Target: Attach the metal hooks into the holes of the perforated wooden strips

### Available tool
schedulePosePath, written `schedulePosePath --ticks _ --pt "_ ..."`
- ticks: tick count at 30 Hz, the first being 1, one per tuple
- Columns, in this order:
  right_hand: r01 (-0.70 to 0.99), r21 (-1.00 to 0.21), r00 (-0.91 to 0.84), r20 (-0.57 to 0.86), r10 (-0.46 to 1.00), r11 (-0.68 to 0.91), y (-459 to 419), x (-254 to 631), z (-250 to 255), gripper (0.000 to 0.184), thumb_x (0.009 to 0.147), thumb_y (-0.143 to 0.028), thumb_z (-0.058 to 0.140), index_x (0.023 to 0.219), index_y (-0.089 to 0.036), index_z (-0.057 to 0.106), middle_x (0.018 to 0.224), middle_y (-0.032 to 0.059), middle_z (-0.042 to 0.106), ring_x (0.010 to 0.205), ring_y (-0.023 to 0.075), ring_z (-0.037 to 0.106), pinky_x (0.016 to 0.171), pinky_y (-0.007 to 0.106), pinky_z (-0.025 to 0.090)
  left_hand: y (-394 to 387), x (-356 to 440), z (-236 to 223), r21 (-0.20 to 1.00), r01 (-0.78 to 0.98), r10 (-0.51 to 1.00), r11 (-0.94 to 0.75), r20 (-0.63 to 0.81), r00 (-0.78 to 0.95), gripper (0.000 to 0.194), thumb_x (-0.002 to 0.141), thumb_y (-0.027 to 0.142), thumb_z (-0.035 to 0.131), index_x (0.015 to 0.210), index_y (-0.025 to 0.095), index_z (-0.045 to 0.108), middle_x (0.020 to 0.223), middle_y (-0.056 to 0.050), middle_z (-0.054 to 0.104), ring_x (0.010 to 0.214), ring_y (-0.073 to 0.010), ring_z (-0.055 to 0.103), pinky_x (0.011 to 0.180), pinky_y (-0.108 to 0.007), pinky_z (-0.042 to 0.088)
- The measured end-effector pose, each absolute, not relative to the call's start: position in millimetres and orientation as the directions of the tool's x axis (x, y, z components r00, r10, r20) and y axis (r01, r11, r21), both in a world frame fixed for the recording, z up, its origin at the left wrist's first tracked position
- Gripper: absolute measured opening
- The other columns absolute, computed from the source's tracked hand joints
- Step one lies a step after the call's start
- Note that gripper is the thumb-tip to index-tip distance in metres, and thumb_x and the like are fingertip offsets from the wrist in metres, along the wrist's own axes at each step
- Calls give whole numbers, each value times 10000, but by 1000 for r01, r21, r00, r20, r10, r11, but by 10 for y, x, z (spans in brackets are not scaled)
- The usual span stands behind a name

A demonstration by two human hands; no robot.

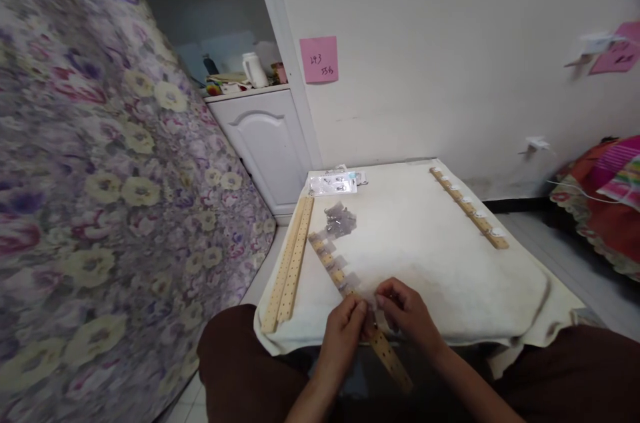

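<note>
Strip [391, 361] lined with clear pieces [340, 262] above, lower end bare; left hand [342, 331] clamped on it, right hand [411, 318] curled, grip unclear.

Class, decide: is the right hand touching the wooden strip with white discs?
Apart: the head view shows pale cloth between the right hand and that wooden strip.

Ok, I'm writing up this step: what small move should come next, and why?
I'd probably brace the wooden strip firmly with the left hand, because its near end juts past the table and the right hand is busy right beside it.
</note>
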State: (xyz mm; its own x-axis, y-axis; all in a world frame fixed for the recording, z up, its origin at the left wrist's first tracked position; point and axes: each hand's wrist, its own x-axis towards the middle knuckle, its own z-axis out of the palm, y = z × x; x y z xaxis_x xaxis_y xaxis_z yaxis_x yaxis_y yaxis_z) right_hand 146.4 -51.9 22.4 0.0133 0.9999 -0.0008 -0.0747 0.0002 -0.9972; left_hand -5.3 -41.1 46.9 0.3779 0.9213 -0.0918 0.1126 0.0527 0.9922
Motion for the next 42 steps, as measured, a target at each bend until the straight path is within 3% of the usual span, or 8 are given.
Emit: schedulePosePath --ticks 5,10,17,21,26,30,35,42 --pt "-116 -993 34 -39 999 -35 -525 1457 235 208 792 -390 557 752 -221 441 472 -96 431 355 78 409 377 194 316 -409 -40 385 982 37 913 184 -185 364 283 791 434 569 833 155 580 520 49 539 472 -97 459 512 -205 341" --pt "-66 -998 -27 -23 999 -24 -479 1510 163 171 744 -319 592 846 -207 512 613 -72 477 411 62 396 395 189 307 -430 -74 349 985 72 903 157 -173 394 263 799 401 559 814 143 609 516 47 528 466 -86 450 501 -204 333" --pt "20 -998 -243 -66 968 -64 -476 1540 49 140 691 -171 562 830 -192 553 572 -76 475 497 85 435 471 191 324 -451 -197 197 977 85 929 196 -213 301 300 735 439 616 850 163 590 580 65 531 428 -68 448 440 -189 299" --pt "-30 -988 -207 -140 968 -149 -442 1485 -35 150 714 -204 540 864 -197 533 559 -89 466 417 71 407 412 187 307 -464 -328 90 976 102 947 193 -213 239 308 779 464 550 872 170 570 586 56 549 432 -77 449 446 -192 308" --pt "-9 -988 -116 -151 982 -153 -325 1432 -96 149 743 -225 519 887 -191 537 523 -97 450 374 72 425 391 193 315 -504 -481 49 957 290 990 -2 -39 139 249 852 389 483 913 178 600 708 12 582 586 -111 517 570 -217 402" --pt "55 -989 -90 -140 986 -135 -255 1412 -107 164 750 -210 522 907 -185 559 553 -88 466 393 76 467 411 200 352 -531 -516 39 846 474 963 -245 154 223 232 901 266 409 1009 192 601 901 -54 611 858 -177 571 763 -294 459" --pt "79 -987 -78 -144 986 -138 -227 1407 -133 172 764 -204 505 927 -187 556 575 -88 452 384 71 460 405 201 346 -529 -530 -67 724 518 885 -456 309 349 311 890 129 392 1140 214 556 1040 -82 596 979 -186 551 843 -335 473" --pt "133 -980 -63 -160 985 -151 -234 1393 -128 174 773 -208 507 937 -185 561 569 -78 468 408 75 453 421 200 353 -530 -568 -186 610 555 823 -566 376 426 469 842 20 383 1264 208 466 1103 -97 565 1011 -189 508 846 -352 473"
